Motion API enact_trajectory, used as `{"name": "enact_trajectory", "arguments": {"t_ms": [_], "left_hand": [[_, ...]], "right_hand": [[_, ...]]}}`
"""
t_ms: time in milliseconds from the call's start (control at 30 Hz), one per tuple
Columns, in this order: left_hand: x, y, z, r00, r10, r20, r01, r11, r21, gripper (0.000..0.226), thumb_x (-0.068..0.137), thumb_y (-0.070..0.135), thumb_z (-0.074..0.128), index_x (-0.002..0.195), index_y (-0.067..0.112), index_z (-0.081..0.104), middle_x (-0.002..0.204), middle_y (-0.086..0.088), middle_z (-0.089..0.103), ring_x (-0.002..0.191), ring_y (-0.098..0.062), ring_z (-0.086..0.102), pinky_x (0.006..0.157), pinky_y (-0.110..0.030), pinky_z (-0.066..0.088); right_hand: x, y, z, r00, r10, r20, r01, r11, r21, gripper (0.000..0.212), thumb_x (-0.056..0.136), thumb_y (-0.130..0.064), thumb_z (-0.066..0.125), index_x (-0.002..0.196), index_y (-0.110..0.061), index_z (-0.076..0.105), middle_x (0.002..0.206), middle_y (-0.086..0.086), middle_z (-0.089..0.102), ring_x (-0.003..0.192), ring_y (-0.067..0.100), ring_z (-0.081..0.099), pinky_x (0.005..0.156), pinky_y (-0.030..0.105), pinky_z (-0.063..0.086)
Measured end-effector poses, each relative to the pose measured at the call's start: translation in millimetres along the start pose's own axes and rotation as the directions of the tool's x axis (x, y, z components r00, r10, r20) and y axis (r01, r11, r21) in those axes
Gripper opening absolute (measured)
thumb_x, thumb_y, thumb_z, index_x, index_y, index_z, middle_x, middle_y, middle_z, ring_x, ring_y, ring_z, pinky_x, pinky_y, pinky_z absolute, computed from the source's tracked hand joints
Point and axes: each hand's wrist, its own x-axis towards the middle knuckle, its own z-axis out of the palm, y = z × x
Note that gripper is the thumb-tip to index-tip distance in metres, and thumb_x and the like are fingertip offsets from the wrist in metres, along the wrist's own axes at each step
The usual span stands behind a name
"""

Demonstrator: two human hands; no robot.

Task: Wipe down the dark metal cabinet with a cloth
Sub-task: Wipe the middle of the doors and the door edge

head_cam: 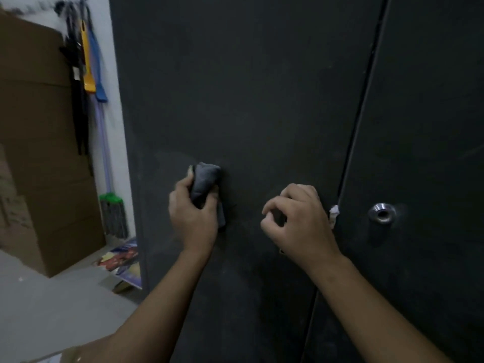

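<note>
The dark metal cabinet (262, 87) fills most of the view, with two doors split by a vertical gap. My left hand (192, 213) grips a bunched dark grey cloth (205, 180) and holds it against the left door, near its left side at mid height. My right hand (298, 218) hovers in front of the same door close to the gap, fingers loosely curled and holding nothing. Faint dusty smears show on the door around the cloth.
A round metal lock (381, 212) sits on the right door, and a white scrap (333, 216) is stuck in the gap. To the left stand cardboard boxes (39, 153), a hanging mop (111, 205), dustpans (89, 61) and papers (123, 258) on the floor.
</note>
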Motion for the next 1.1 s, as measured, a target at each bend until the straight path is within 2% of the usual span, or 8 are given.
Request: {"name": "enact_trajectory", "arguments": {"t_ms": [167,267,367,433,667,767,1000,1100], "left_hand": [[14,13,-18,0.928,0.142,0.344,-0.204,0.968,0.149,0.041,0.08,0.008,0.069,0.118,0.01,0.053,0.109,-0.008,0.05,0.101,-0.023,0.047,0.086,-0.035,0.043],[39,21,-30,0.9,0.164,0.403,-0.245,0.957,0.157,0.044,0.079,-0.001,0.064,0.118,0.016,0.054,0.111,-0.002,0.048,0.104,-0.019,0.045,0.085,-0.029,0.041],[73,23,-33,0.924,0.212,0.318,-0.274,0.947,0.168,0.053,0.073,-0.01,0.057,0.119,0.016,0.058,0.111,-0.005,0.051,0.104,-0.021,0.047,0.087,-0.022,0.034],[108,22,-33,0.962,0.191,0.197,-0.222,0.964,0.148,0.05,0.074,-0.008,0.059,0.118,0.015,0.058,0.111,-0.008,0.054,0.103,-0.022,0.05,0.087,-0.026,0.04],[167,14,-24,0.995,0.063,-0.078,-0.065,0.998,-0.022,0.042,0.088,0.026,0.071,0.126,0.019,0.057,0.113,0.001,0.053,0.106,-0.018,0.054,0.09,-0.026,0.043],[135,11,-8,0.983,0.154,-0.104,-0.157,0.987,-0.019,0.047,0.088,0.025,0.071,0.132,0.016,0.057,0.111,0.0,0.055,0.104,-0.018,0.054,0.09,-0.032,0.047],[44,-6,1,0.842,0.484,0.24,-0.492,0.87,-0.029,0.065,0.073,0.01,0.063,0.136,0.021,0.053,0.108,0.011,0.048,0.096,-0.005,0.042,0.093,-0.009,0.035],[49,-20,-15,0.721,0.547,0.426,-0.62,0.784,0.043,0.079,0.064,0.007,0.073,0.137,0.025,0.048,0.113,0.005,0.05,0.099,-0.012,0.05,0.09,-0.029,0.051]], "right_hand": [[17,-8,-20,0.959,-0.126,0.253,0.203,0.93,-0.306,0.015,0.068,-0.024,0.053,0.064,-0.026,0.068,0.066,-0.01,0.049,0.067,0.014,0.044,0.076,0.035,0.046],[49,-18,-24,0.924,-0.218,0.315,0.345,0.83,-0.438,0.021,0.073,-0.031,0.05,0.073,-0.028,0.07,0.081,-0.008,0.059,0.084,0.02,0.056,0.082,0.038,0.04],[88,-27,-17,0.935,-0.262,0.239,0.347,0.812,-0.468,0.036,0.077,-0.032,0.054,0.11,-0.03,0.069,0.124,0.001,0.058,0.128,0.027,0.048,0.115,0.051,0.024],[105,-30,-8,0.951,-0.23,0.208,0.303,0.834,-0.46,0.048,0.082,-0.033,0.052,0.129,-0.032,0.06,0.144,0.0,0.048,0.145,0.026,0.032,0.122,0.056,0.008],[111,-19,15,0.952,-0.268,0.145,0.303,0.786,-0.539,0.065,0.082,-0.048,0.049,0.146,-0.041,0.043,0.161,-0.007,0.027,0.154,0.02,0.009,0.122,0.057,0.0],[110,-17,17,0.95,-0.285,0.127,0.306,0.774,-0.555,0.066,0.081,-0.048,0.052,0.147,-0.041,0.043,0.163,-0.008,0.026,0.154,0.02,0.008,0.122,0.057,0.0],[109,-19,10,0.946,-0.284,0.154,0.323,0.819,-0.475,0.077,0.07,-0.037,0.054,0.147,-0.036,0.045,0.163,-0.01,0.024,0.154,0.015,0.005,0.122,0.054,0.001],[107,-21,2,0.932,-0.294,0.214,0.36,0.827,-0.432,0.08,0.068,-0.033,0.054,0.147,-0.035,0.044,0.163,-0.011,0.024,0.154,0.013,0.004,0.123,0.05,0.0]]}}
